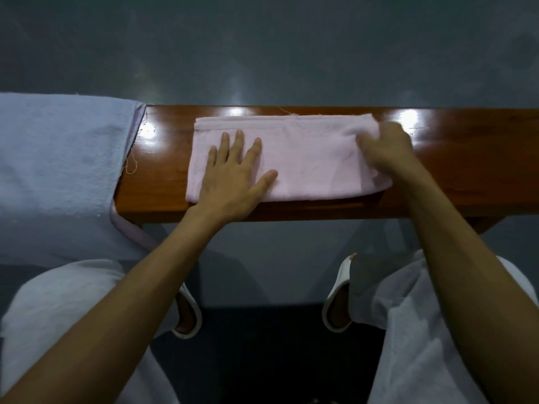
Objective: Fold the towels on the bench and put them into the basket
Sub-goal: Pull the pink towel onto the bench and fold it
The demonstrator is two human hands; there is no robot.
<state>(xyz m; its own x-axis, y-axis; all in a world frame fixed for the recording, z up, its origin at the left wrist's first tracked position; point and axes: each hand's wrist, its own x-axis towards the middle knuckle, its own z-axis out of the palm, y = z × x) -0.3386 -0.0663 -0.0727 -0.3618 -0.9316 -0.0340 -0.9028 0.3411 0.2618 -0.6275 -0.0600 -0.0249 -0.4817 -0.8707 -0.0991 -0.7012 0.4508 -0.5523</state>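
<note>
The left hand [233,176] lies flat with its fingers spread on the pink towel [315,164]. I think it presses down so the towel does not slide. The right hand [388,153] is on the towel's right end, but it is blurry, so I cannot tell if it grips the cloth or just pushes it. The long brown worktop [466,170] holds everything. A big blue towel [58,170] hangs over its left end, not folded yet. The pink towel lies in the middle, folded into a long strip. No basket shows.
</note>
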